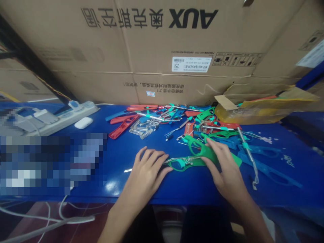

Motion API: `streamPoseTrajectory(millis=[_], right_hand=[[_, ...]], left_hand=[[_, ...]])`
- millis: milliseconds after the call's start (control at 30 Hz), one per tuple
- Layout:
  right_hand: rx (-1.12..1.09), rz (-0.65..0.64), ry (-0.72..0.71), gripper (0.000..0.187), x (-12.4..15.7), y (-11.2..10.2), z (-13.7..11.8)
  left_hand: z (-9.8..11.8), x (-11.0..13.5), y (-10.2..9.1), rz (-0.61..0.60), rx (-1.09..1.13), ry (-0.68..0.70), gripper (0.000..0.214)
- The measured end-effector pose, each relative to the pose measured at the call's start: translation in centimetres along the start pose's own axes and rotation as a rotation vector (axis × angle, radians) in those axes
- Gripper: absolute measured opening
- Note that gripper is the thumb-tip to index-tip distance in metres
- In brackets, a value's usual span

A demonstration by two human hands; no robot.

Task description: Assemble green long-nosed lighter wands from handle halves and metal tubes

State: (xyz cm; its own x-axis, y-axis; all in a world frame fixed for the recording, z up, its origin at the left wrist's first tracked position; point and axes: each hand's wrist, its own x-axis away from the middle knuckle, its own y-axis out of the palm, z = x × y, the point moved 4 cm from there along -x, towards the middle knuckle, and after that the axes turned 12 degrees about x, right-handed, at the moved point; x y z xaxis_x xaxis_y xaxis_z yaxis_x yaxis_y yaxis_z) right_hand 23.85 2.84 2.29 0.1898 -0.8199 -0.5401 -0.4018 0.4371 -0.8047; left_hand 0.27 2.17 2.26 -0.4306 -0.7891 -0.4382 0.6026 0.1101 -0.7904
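On the blue table in front of me lies a green lighter casing half (193,162) with a metal tube, thin white wires and a teal trigger (182,164) set in it. My left hand (149,167) is closed around its tube end, and the tube's tip (128,170) sticks out to the left. Between the thumb and fingers of my right hand (225,167) is a second green casing half (209,152), tilted above the first, its trigger opening facing left. My right thumb reaches near the back of the lower half. The right palm hides part of the green pieces.
Behind my hands is a pile of red casing halves (124,126), blue casing halves (270,168), clear parts (144,130) and wired tubes (248,152). A taped carton (263,109) stands back right. A power strip (65,116) and white earbud case (83,123) lie left. A large cardboard box (152,44) walls the back.
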Motion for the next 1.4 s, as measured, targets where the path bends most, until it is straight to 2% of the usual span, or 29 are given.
streamPoseTrajectory(millis=[67, 200, 267, 367, 400, 533, 733, 933, 1133, 1400], right_hand=[[0.008, -0.022, 0.006, 0.054, 0.0, 0.0, -0.2], [-0.011, -0.145, -0.020, 0.049, -0.1, 0.1, -0.8], [0.018, -0.117, -0.067, 0.041, 0.0, 0.0, -0.9], [0.110, 0.014, -0.190, 0.019, 0.3, -0.2, -1.3], [0.140, 0.029, -0.231, 0.018, 0.4, -0.2, -1.5], [0.157, -0.072, -0.320, 0.040, 0.3, 0.2, -2.4], [0.129, -0.211, -0.366, 0.031, -0.1, 1.4, -3.6], [0.203, -0.228, -0.443, 0.035, 0.0, 1.9, -3.7], [0.166, -0.216, -0.437, 0.035, 0.1, 1.6, -3.6], [0.145, -0.267, -0.423, 0.037, 0.2, 1.9, -3.2]], left_hand=[[0.1, -0.1, 0.1, -0.016, 0.002, 0.025, 0.027], [0.1, -0.5, 0.3, -0.068, 0.033, 0.013, 0.024], [0.0, -0.8, 0.4, -0.093, 0.079, -0.013, 0.022], [0.0, -1.4, 0.6, -0.081, 0.138, -0.052, 0.019], [0.0, -1.5, 0.6, -0.071, 0.146, -0.061, 0.018], [0.0, -1.5, 0.8, -0.068, 0.160, -0.061, 0.015], [0.1, -1.3, 0.7, -0.101, 0.163, -0.029, 0.016], [0.0, -1.4, 0.6, -0.093, 0.225, -0.052, 0.009], [0.4, -1.3, 0.5, -0.101, 0.243, -0.058, 0.011], [0.2, -1.0, 0.6, -0.085, 0.235, -0.073, 0.010]])
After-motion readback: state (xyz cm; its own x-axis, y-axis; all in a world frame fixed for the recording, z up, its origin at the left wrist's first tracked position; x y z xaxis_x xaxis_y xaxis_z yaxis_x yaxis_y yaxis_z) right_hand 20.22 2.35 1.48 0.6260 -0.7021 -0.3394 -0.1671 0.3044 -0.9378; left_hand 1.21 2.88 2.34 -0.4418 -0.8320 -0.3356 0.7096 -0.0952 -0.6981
